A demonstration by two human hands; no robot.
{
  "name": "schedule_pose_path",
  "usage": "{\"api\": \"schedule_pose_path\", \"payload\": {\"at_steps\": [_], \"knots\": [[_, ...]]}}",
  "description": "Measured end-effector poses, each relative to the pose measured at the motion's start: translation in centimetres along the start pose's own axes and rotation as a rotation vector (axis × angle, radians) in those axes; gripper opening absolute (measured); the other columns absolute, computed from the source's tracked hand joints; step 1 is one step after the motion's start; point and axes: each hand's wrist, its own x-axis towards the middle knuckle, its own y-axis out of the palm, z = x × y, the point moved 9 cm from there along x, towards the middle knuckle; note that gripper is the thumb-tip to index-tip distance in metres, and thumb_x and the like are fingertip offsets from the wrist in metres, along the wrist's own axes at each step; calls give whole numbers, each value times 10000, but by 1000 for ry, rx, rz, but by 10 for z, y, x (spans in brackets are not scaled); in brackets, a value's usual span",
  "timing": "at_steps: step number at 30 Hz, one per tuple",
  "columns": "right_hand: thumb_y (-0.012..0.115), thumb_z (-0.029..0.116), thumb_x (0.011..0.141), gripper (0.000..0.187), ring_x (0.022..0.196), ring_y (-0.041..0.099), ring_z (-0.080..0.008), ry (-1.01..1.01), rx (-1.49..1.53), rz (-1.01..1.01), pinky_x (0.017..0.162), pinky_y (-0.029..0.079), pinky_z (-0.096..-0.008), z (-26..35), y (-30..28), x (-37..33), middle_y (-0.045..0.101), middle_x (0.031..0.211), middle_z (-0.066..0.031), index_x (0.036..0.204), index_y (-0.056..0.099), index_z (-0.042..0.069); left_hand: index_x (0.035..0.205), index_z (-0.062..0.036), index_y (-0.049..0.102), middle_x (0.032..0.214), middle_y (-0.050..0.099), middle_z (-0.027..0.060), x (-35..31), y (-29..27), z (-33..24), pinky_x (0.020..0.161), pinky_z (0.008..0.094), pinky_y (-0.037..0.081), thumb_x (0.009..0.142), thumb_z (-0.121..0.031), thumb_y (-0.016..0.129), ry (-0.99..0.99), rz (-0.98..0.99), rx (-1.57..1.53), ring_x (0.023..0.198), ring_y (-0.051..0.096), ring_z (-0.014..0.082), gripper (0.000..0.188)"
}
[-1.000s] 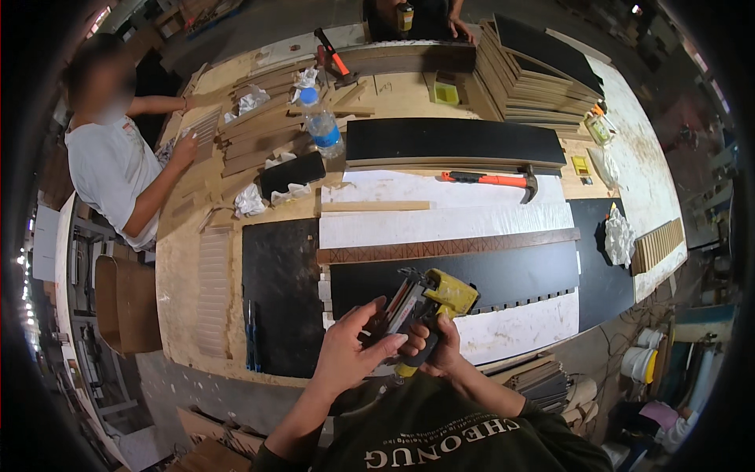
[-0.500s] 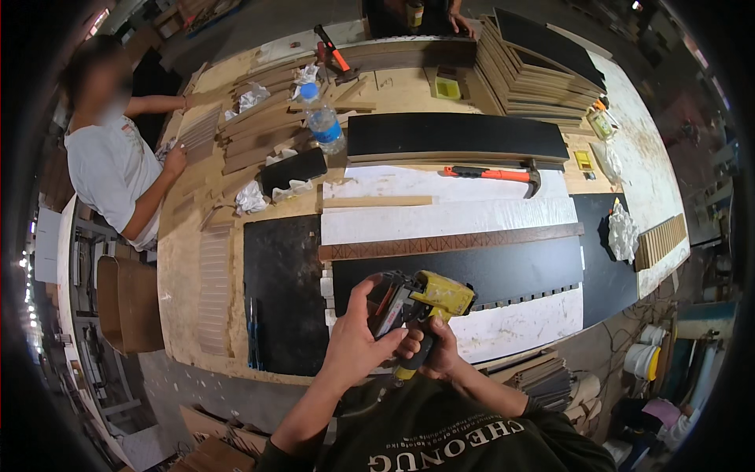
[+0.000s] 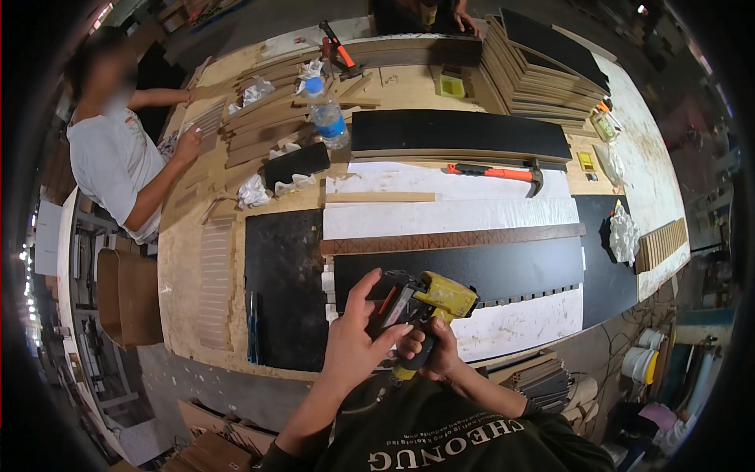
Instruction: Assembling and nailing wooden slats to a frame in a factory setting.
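A yellow and black nail gun [image 3: 450,296] is held up over the near edge of the workbench, tilted, with its magazine toward the left. My right hand [image 3: 442,351] wraps round its dark grip. My left hand [image 3: 352,334] cups the magazine, thumb against it and index finger raised along its far side; some of its fingers are hidden. Beyond the gun lies a black board [image 3: 464,266] with a row of small notches on its near edge. Along that board's far side runs a brown wooden strip [image 3: 456,238] with marks on it.
A claw hammer [image 3: 495,171] lies before stacked black boards [image 3: 460,135]. A water bottle [image 3: 329,122] stands left of them. At the left a person in a white shirt [image 3: 118,161] handles wood strips; another person's hand [image 3: 465,21] shows at the far edge. Crumpled paper [image 3: 624,234] sits at right.
My left index finger has lifted and straightened a little beside the magazine. The nail gun has barely moved. The person at left has shifted a hand slightly over the strips.
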Motion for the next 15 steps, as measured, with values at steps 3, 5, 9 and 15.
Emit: {"api": "schedule_pose_path", "payload": {"at_steps": [3, 5, 9, 15], "knots": [[537, 530, 867, 428, 673, 515, -172, -1, 30, 23, 898, 455, -480, -1, -1, -2, 464, 687, -13, 767, 450, 124, 1388, -50, 368, 1034, 660, 147, -10, 0, 6, 796, 274, 499, 775, -25, 733, 82, -28, -10, 931, 638, 155, 714], [535, 535, 867, 430, 678, 516, -172, 0, 41, 37, 897, 457, -479, -1, 0, 0, 463, 691, -13, 768, 451, 125, 1388, -52, 387, 1036, 661, 155, -9, 0, 6, 792, 280, 501, 786, -34, 723, 143, -29, 21, 931, 641, 162, 689], [535, 535, 866, 430, 683, 519, -174, 5, 52, 36, 891, 460, -473, -2, 1, -1, 462, 691, -14, 766, 453, 125, 1374, -97, 434, 1100, 638, 161, -9, 2, -8, 713, 310, 541, 835, -175, 680, 317, -17, 350, 876, 678, 242, 597], [536, 542, 864, 429, 665, 518, -165, -67, 59, -54, 888, 455, -465, 15, -6, 5, 456, 678, -1, 748, 458, 137, 1485, -105, 224, 1156, 586, 197, -23, -30, 21, 844, 338, 477, 864, -320, 652, 128, -15, 24, 1005, 585, 237, 784]]}}
